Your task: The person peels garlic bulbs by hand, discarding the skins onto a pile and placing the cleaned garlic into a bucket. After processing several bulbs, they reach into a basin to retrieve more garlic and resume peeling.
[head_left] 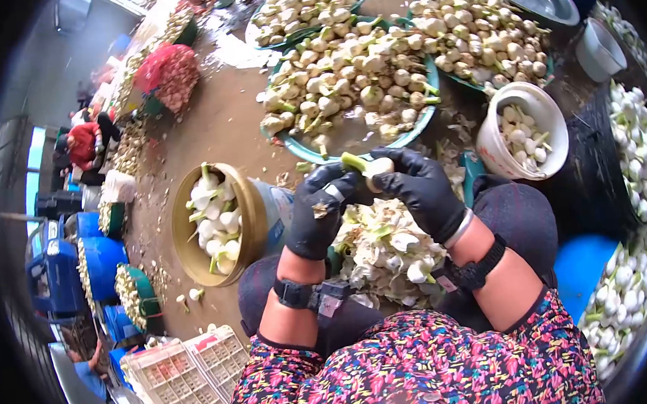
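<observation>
Both hands wear black gloves and meet at one white bulb with a short green stem, just below a wide green-rimmed tub of unpeeled bulbs. My left hand is closed at the stem side, with a pale band on one finger. My right hand pinches the bulb's round end. Beneath the hands, between the knees, lies a heap of papery peelings. A tan-rimmed bucket of peeled white bulbs stands to the left, and a white bucket with peeled bulbs to the right.
More bulb tubs stand at the top. A black container of white bulbs is at the right, near a small white pail. At lower left lies a plastic crate. A person in red and blue barrels are farther left.
</observation>
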